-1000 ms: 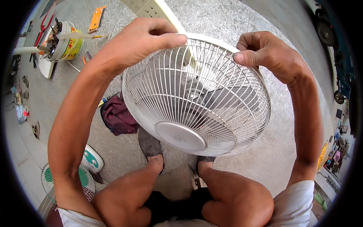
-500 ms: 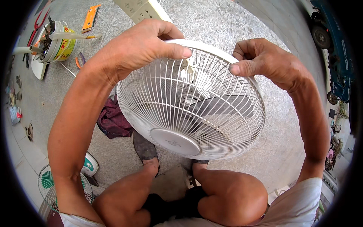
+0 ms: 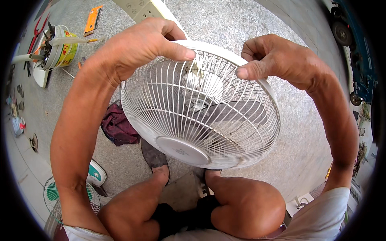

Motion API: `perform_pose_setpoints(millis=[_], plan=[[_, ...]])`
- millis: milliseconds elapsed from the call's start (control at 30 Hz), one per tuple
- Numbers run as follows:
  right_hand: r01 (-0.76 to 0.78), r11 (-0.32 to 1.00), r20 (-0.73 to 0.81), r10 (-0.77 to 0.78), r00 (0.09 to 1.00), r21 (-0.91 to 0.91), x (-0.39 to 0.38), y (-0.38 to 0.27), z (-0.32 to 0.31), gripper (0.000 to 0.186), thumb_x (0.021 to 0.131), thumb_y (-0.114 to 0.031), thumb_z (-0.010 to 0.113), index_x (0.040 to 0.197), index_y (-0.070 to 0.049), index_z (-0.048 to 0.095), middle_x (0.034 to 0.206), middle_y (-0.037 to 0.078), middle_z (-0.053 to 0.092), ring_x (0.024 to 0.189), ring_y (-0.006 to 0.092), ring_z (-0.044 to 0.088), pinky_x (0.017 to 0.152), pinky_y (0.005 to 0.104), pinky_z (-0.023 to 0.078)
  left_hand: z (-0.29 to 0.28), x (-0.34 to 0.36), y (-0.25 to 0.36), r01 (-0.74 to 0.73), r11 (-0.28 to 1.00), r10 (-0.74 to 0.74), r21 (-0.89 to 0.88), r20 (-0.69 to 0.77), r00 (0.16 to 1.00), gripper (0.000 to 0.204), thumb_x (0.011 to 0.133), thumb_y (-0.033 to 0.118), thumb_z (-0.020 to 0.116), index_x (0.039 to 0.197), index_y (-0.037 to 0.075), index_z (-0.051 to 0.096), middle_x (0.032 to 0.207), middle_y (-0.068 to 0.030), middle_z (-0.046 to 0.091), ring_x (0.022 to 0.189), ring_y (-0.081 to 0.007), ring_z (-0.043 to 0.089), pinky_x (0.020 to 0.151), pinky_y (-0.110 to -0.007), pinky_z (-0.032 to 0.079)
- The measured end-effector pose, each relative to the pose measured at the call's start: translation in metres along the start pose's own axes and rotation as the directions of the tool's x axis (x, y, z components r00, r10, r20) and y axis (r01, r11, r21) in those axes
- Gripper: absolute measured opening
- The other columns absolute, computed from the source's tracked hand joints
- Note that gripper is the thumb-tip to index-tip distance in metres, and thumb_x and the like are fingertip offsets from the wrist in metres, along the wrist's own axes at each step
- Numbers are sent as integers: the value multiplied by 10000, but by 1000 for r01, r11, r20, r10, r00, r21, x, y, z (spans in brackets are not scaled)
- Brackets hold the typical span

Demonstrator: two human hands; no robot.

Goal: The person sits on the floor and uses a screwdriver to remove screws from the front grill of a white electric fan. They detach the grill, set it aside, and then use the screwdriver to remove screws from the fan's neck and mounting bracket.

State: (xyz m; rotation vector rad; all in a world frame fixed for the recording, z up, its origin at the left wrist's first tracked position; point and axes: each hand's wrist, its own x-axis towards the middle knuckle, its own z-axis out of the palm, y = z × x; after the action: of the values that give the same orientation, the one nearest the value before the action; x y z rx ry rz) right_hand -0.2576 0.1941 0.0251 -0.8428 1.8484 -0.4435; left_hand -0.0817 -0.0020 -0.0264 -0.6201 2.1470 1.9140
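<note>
A white electric fan lies tilted in front of me, its round wire grille (image 3: pixel 161 116) facing up toward me. A pale round cap (image 3: pixel 183 151) marks the grille's centre, and dark blades (image 3: pixel 237 112) show through the wires. My left hand (image 3: pixel 161 40) is closed on the grille's far rim (image 3: pixel 213 47), thumb on top and fingers behind it. Farther right along that rim, my right hand (image 3: pixel 267 58) pinches it between thumb and curled fingers. Both hands' fingertips are partly hidden behind the rim. The cream fan stand with its control panel (image 3: pixel 140 9) stretches away beyond my left hand.
A dark maroon cloth (image 3: pixel 118 125) lies on the floor left of the fan. Farther left stands a tool bucket (image 3: pixel 64 48), with an orange packet (image 3: pixel 93 20) beyond it. A green-bladed fan (image 3: pixel 52 193) sits at lower left. A blue wheeled vehicle (image 3: pixel 356 44) stands at far right.
The fan and both hands have shifted slightly left in the view. Both hands keep their hold on the rim, and the right has edged a little farther away.
</note>
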Motion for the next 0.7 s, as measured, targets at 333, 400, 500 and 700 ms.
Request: perform_pose_setpoints(millis=[333,400,500,700], plan=[[-69,994,7,69,998,90,-8,1,1,605,538,-531,868,750,-10,647,583,91,573,612,203,552,624,315,392,10,3,7,48,998,-47,47,-36,998,479,625,282,794,975,-19,665,908,-119,670,898,-212,615,903,-322,413],[-47,993,-6,47,999,112,-5,-1,7,584,558,-506,867,753,-4,641,579,101,570,597,201,552,607,318,399,8,1,2,55,998,-53,22,-61,997,439,633,252,782,965,-12,670,894,-110,671,897,-211,616,911,-323,408],[-35,987,-46,43,998,154,-6,-3,14,566,584,-486,860,756,4,634,573,112,565,567,200,548,570,319,407,6,-3,-3,53,998,-55,-44,-40,998,406,660,241,780,957,-12,668,885,-106,671,882,-195,615,887,-311,423],[-26,992,-90,37,995,119,-6,-5,16,600,591,-519,853,756,12,627,569,113,558,539,201,541,529,303,408,-12,-9,-25,-73,995,69,-69,-47,996,460,751,287,758,1100,0,669,1016,-99,685,989,-172,622,934,-302,449]])
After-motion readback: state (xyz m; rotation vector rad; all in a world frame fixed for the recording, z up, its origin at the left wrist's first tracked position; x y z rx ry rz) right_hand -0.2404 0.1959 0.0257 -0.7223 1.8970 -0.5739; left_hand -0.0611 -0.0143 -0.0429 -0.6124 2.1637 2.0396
